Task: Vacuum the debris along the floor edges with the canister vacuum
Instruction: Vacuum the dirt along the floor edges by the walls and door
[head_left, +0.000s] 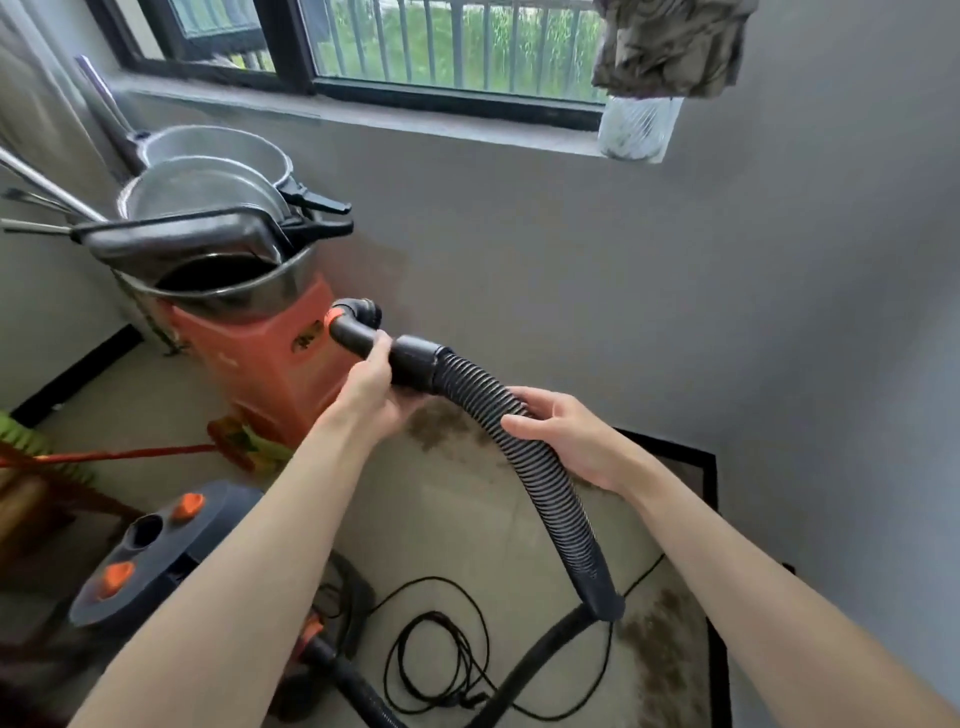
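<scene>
A black ribbed vacuum hose (550, 483) arcs through the air in front of me. My left hand (371, 387) grips its smooth black end piece, which bends into an elbow with an orange ring (348, 325). My right hand (563, 431) holds the ribbed part a little further down. The hose drops to the floor and runs toward the dark grey canister vacuum (150, 556) with orange knobs at lower left. Brown debris (436, 421) lies on the floor by the wall, and more debris (660, 649) spreads along the right edge.
An orange stool (265, 358) stacked with metal pots and pans (208, 208) stands in the left corner. A black power cord (441, 660) lies coiled on the floor. A red-handled broom (130, 454) lies at left. A dark skirting strip (711, 499) follows the right wall.
</scene>
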